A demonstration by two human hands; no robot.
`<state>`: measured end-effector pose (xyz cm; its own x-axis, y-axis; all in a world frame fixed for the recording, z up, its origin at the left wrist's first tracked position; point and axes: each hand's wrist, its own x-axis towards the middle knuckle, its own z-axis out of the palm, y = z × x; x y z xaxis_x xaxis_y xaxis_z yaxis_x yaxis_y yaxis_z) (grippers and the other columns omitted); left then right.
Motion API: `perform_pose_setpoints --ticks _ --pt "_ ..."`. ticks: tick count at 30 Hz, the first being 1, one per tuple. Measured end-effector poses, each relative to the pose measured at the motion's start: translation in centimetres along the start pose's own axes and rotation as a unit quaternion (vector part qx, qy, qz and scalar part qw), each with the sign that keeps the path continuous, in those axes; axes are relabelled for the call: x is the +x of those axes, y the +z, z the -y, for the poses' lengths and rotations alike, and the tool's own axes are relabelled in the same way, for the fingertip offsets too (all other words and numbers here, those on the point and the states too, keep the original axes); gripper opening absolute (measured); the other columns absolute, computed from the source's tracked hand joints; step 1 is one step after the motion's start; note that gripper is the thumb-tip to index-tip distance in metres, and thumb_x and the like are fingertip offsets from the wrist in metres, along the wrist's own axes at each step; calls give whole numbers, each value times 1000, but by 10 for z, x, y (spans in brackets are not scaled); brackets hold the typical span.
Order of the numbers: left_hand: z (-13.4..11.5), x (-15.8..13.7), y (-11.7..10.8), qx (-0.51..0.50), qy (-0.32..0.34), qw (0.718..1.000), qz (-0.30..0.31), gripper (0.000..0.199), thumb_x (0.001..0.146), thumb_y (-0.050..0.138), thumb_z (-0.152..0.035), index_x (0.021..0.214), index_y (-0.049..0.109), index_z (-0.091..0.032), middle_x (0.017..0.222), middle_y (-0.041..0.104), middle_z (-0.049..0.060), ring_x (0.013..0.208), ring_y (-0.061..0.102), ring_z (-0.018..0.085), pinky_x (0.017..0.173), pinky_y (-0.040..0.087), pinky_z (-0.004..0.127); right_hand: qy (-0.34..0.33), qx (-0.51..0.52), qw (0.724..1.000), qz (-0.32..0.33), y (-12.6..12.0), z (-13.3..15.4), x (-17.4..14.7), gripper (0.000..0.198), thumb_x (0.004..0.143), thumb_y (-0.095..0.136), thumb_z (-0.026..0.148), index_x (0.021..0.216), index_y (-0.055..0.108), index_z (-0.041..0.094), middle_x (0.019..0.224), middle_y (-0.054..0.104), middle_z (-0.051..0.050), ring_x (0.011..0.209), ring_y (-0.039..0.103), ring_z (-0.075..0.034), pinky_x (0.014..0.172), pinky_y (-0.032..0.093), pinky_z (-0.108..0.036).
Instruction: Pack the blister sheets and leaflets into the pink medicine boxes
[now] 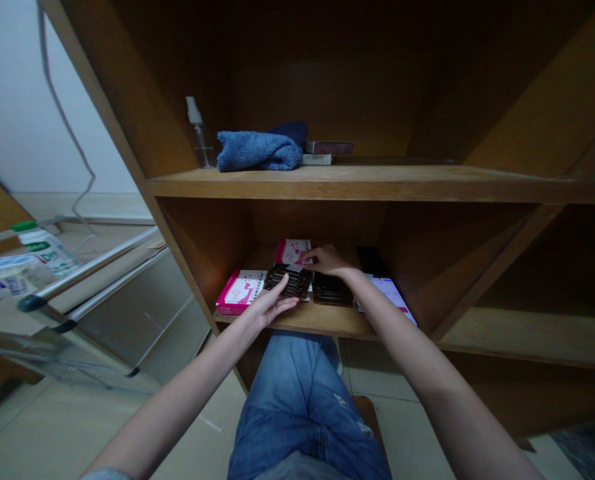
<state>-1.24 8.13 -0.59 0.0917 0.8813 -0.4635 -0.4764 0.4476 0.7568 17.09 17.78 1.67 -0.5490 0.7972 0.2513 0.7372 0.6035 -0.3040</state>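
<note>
My left hand [272, 305] grips a dark brown pack of slim ampoules [293, 283], its thumb across the top. At the far right corner of that pack is my right hand [326, 260], fingers bent in a pinch; what lies between them is too small to make out. Just behind the fingers is a pink and white box [293, 251]. Another pink and white box [242, 288] lies to the left of the pack. More dark brown ampoule packs [331, 289] lie stacked under my right wrist.
Right of the stack lies a pale purple flat item [391, 295], partly behind my forearm. The upper shelf [377, 181] carries a spray bottle [202, 137], a blue towel [260, 151] and small flat boxes [322, 153]. At left stands a metal-framed rack [97, 267] with a green-capped bottle [47, 248].
</note>
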Motion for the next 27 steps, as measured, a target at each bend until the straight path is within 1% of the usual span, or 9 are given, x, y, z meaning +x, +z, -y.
perform_pose_setpoints --ticks 4,8,11,14,17,19,22,25,27 --pt "11 7 4 -86 -2 996 13 20 72 67 -14 88 61 -5 78 68 14 63 68 20 56 59 28 -2 7 1000 3 1 2 2 25 81 57 35 103 68 28 110 68 1 102 62 -19 87 44 -26" --pt "12 15 9 -157 -10 987 19 25 75 58 0 99 59 -6 88 67 13 79 69 23 61 60 27 2 7 1000 5 2 4 3 25 85 51 28 104 68 28 109 68 1 101 62 -18 86 45 -26" --pt "7 14 13 -162 -43 986 21 29 78 50 2 107 55 -1 95 65 19 89 67 27 61 60 23 4 11 1000 10 2 3 4 26 85 50 27 105 67 27 109 68 1 101 63 -18 85 46 -26" --pt "4 13 16 -121 -44 992 9 35 81 42 2 115 49 1 102 63 22 93 65 28 61 59 22 3 18 1000 14 2 1 4 26 84 51 24 105 66 27 110 67 1 102 62 -17 86 45 -26" --pt "6 14 15 -82 -25 996 -5 39 82 37 4 119 45 -2 102 63 20 89 67 25 61 59 22 2 25 1000 12 2 0 4 27 84 50 21 105 66 25 111 67 0 104 61 -17 88 45 -26" --pt "6 16 11 -60 -5 998 -9 41 81 38 5 120 45 -6 98 66 16 82 69 21 62 59 22 4 28 1000 10 1 0 2 26 83 51 22 105 67 25 110 67 -1 104 61 -17 88 45 -26" --pt "4 18 1 -8 10 1000 -9 38 80 50 1 116 49 -9 86 69 12 68 69 19 56 59 23 6 32 999 6 -1 1 -1 25 82 53 22 103 68 23 108 68 -3 101 63 -18 86 45 -27" --pt "0 22 -12 40 -3 999 -4 35 70 66 -5 104 55 -7 70 69 12 51 66 19 41 54 22 5 37 999 4 -2 1 -3 24 81 55 22 101 68 23 106 69 -3 99 63 -19 86 45 -28" --pt "-2 25 -16 50 -12 999 -3 32 65 71 -5 94 58 -5 63 67 11 46 63 18 36 52 21 3 42 999 4 -3 1 -3 23 80 56 22 100 68 24 105 69 -2 99 63 -19 87 45 -29"
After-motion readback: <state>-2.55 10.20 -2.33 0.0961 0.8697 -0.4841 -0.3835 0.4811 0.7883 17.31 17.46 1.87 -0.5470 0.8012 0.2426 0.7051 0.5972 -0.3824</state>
